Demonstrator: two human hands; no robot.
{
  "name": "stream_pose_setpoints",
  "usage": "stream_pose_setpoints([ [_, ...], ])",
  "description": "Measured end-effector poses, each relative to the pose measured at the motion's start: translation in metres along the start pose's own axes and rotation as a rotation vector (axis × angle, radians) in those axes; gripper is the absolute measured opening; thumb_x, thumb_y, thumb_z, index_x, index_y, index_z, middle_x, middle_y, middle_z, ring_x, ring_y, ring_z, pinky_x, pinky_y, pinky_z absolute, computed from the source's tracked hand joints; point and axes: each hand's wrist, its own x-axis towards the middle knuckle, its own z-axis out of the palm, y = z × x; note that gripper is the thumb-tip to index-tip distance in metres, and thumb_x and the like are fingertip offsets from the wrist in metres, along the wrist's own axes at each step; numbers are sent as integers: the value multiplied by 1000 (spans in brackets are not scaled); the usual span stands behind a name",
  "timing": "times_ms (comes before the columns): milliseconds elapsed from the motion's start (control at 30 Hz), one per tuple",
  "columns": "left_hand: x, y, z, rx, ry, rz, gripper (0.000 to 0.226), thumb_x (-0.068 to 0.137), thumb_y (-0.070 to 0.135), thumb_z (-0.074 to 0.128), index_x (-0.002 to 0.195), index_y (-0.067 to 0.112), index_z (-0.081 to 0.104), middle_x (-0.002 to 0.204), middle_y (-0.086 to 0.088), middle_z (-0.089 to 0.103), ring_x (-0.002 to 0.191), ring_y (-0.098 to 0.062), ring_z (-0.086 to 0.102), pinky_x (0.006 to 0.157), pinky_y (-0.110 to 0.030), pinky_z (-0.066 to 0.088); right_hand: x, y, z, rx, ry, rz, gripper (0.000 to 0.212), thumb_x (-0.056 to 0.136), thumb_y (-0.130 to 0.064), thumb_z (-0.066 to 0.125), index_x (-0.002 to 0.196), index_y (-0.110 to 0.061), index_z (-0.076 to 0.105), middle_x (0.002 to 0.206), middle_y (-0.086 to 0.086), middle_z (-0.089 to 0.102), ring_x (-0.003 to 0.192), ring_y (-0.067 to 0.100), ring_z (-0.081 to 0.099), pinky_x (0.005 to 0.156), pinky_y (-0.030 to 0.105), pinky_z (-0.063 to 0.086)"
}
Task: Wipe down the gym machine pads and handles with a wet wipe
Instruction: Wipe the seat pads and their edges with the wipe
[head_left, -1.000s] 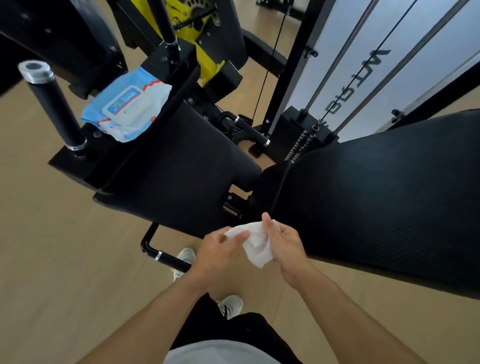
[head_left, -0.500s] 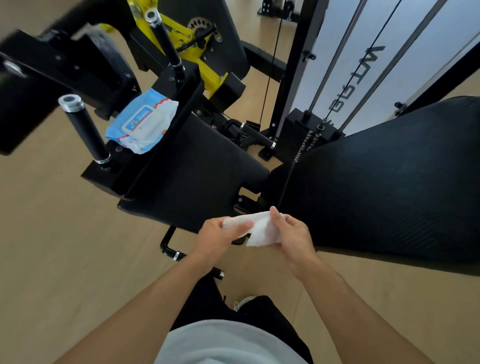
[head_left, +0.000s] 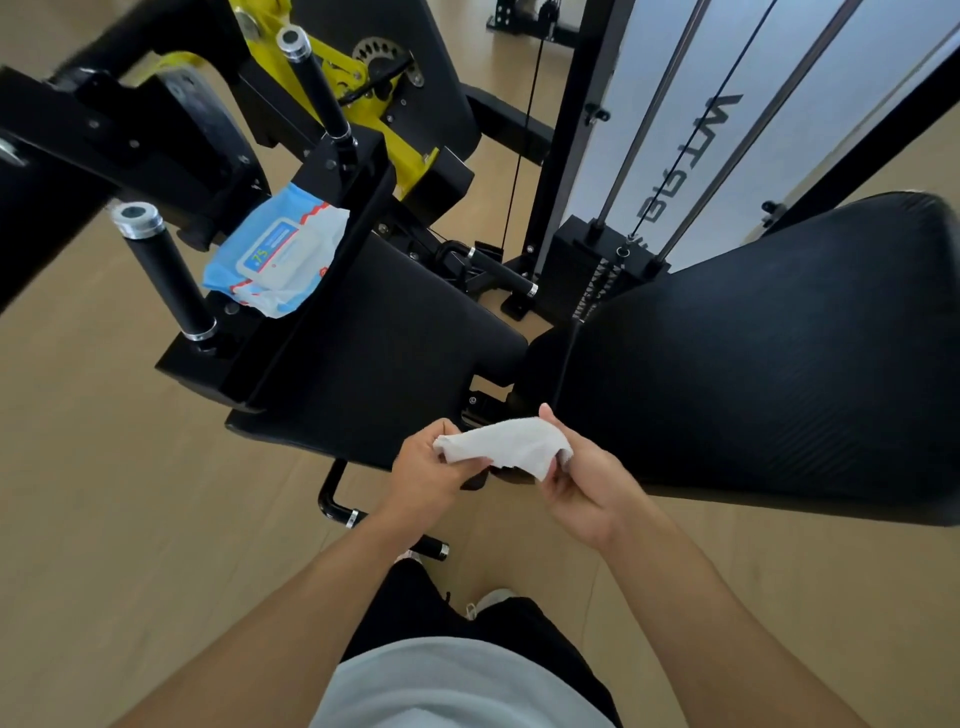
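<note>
The white wet wipe (head_left: 506, 447) is stretched between both hands just below the frame's centre, in front of the gap where the two black pads meet. The left hand (head_left: 428, 467) pinches its left end with curled fingers and thumb; the right hand (head_left: 582, 475) grips the right end, fingers folded round the bunched cloth. At three o'clock from the wipe runs the large ribbed pad (head_left: 769, 374), its near edge just beside the right hand. At eleven o'clock lies the smoother seat pad (head_left: 384, 343). Farther out at ten o'clock a blue-and-white wipes pack (head_left: 278, 252) rests on the black frame, between two upright black handles with chrome caps: one (head_left: 163, 273) to its left, another (head_left: 317, 85) at twelve o'clock from it. Yellow machine parts (head_left: 374, 119) show beyond. At one o'clock stand the weight stack (head_left: 597, 270) with its cables. Pale wood-look floor (head_left: 104, 493) surrounds everything.
</note>
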Motion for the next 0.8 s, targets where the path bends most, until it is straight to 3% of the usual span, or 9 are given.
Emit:
stream_pose_setpoints([
  [100,11,1,-5,-25,-27,25,35,80,6,82,105,18,60,98,8,67,80,9,65,58,-12,51,-2,3,18,148,-52,78,35,94,-19,70,120,5,65,86,18,72,51,9,66,43,19,55],
  [167,17,4,-11,5,-76,12,35,81,9,81,107,25,65,94,8,70,77,5,66,59,-11,51,1,8,29,93,-75,86,38,95,-21,69,122,6,63,79,13,70,52,9,67,44,19,56],
  [267,28,7,-22,-86,-138,-81,29,92,6,59,113,23,70,95,1,76,86,-9,74,75,-22,59,8,14,41,-87,-61,21,36,96,-23,68,122,2,67,84,13,74,59,10,69,49,20,57],
  [367,41,5,-34,-243,-218,-158,40,101,7,36,128,14,64,110,-7,77,102,-24,74,95,-41,57,16,17,47,-392,-42,-136,26,99,-31,66,122,-19,73,103,7,76,72,11,71,59,23,57],
  [433,49,5,-43,-289,-273,-154,45,102,3,29,130,10,63,116,-11,74,110,-27,71,99,-47,54,20,18,52,-531,-25,-195,25,98,-35,67,120,-25,73,110,4,76,81,13,73,67,26,57],
  [533,59,6,-51,-300,-318,-160,47,98,0,31,123,15,68,115,-7,75,112,-24,70,100,-45,54,25,15,62,-567,63,-269,23,95,-32,71,114,-20,75,109,3,77,93,18,75,71,27,58],
  [667,74,1,-58,-448,-276,-242,35,107,19,36,128,18,64,115,-4,74,108,-22,71,98,-47,56,40,11,73,-660,206,-349,19,88,-31,80,99,-16,75,104,2,77,104,18,71,85,32,58],
  [800,87,3,-60,-717,-254,-336,44,101,51,47,124,20,67,117,-7,74,110,-26,70,98,-50,55,58,6,78,-678,236,-339,24,85,-31,82,84,-16,64,103,7,74,109,24,66,98,41,54],
])
